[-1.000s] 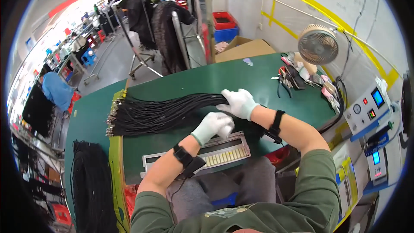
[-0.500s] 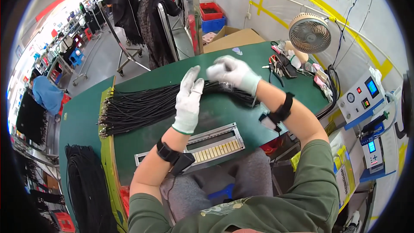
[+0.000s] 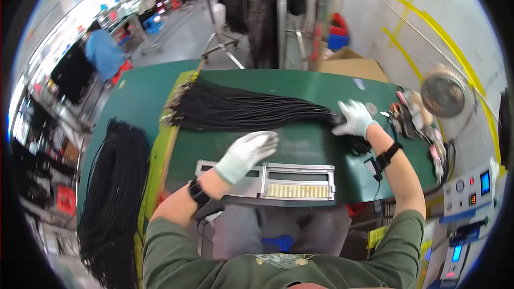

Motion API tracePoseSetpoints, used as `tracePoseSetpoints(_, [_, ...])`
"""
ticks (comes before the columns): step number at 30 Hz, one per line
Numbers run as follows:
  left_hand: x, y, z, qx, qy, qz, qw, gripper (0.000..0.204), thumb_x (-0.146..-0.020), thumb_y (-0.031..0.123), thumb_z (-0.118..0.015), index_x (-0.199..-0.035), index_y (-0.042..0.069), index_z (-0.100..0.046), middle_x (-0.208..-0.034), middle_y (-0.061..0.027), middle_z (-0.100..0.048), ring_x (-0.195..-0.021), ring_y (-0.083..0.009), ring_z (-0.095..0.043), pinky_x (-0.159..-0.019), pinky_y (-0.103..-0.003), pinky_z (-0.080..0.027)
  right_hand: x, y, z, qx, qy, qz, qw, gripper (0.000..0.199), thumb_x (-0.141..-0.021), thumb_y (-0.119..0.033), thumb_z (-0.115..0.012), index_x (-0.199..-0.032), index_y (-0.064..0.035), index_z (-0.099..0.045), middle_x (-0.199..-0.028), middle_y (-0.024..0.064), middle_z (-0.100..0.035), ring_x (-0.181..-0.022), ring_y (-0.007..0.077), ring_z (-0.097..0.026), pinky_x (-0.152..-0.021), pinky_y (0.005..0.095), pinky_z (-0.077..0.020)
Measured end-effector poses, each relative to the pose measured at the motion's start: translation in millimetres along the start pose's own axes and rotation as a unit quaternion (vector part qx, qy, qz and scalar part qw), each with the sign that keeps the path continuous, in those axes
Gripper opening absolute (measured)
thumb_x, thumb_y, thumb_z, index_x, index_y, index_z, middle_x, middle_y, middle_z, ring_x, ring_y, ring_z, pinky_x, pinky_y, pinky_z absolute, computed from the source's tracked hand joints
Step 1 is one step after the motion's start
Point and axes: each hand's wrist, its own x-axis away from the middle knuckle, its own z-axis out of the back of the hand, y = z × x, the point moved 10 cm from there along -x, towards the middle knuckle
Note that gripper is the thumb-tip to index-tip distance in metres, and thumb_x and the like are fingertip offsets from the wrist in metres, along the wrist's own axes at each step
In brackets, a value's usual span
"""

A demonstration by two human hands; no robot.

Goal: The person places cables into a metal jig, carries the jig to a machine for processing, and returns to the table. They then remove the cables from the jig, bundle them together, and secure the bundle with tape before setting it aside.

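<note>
A long bundle of black cables (image 3: 241, 108) lies across the green table (image 3: 300, 144), metal ends toward the left. My right hand (image 3: 353, 118), in a white glove, rests on the bundle's right end and appears to grip it. My left hand (image 3: 246, 154), also gloved, hovers flat with fingers apart over the bare green surface just in front of the bundle, above a metal jig (image 3: 278, 181) with a row of pale slots at the table's near edge. It holds nothing.
A second heap of black cables (image 3: 115, 192) lies on the left table. A small fan (image 3: 443, 95) and tools (image 3: 412, 115) stand at the right. A control box (image 3: 471, 192) sits at the lower right. A rack with dark garments (image 3: 257, 10) stands behind the table.
Both hands came down from the raised bundle. My left hand let go and moved toward the jig; my right hand slid to the bundle's right end. The view shifted.
</note>
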Motion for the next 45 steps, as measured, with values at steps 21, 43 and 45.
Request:
tracePoseSetpoints(21, [-54.6, 110.7, 38.5, 0.388, -0.086, -0.226, 0.889, 0.063, -0.090, 0.056, -0.065, -0.116, -0.001, -0.056, -0.109, -0.0133, -0.061, -0.109, -0.0299, -0.058, -0.110, -0.048, -0.041, 135.6, -119.1, 291.3, -0.143, 0.003, -0.111, 0.984, 0.047, -0.050, -0.015, -0.079, -0.092, -0.0006, -0.063, -0.076, 0.0099, -0.058, -0.070, 0.0225, -0.057, -0.070, 0.0323, -0.0474])
tracePoseSetpoints(43, [216.7, 142.9, 59.1, -0.292, 0.043, -0.142, 0.945, 0.038, -0.098, 0.014, -0.059, -0.131, -0.005, -0.058, -0.127, -0.0145, -0.064, -0.120, -0.0210, -0.059, -0.106, -0.033, -0.044, -126.9, -437.3, 46.9, -0.180, -0.015, 0.299, 0.937, 0.053, -0.079, -0.045, -0.068, -0.121, -0.0126, -0.067, -0.124, 0.0103, -0.065, -0.127, 0.0327, -0.051, -0.110, 0.0483, -0.0347])
tracePoseSetpoints(45, [203.0, 108.8, 42.6, -0.280, -0.021, -0.049, 0.958, 0.042, -0.098, 0.016, -0.060, -0.135, -0.004, -0.056, -0.132, -0.0142, -0.062, -0.123, -0.0200, -0.057, -0.107, -0.032, -0.042, -88.0, -425.8, 54.3, -0.222, -0.032, 0.307, 0.925, 0.053, -0.080, -0.039, -0.071, -0.124, -0.0108, -0.065, -0.127, 0.0132, -0.063, -0.130, 0.0333, -0.049, -0.111, 0.0474, -0.0352])
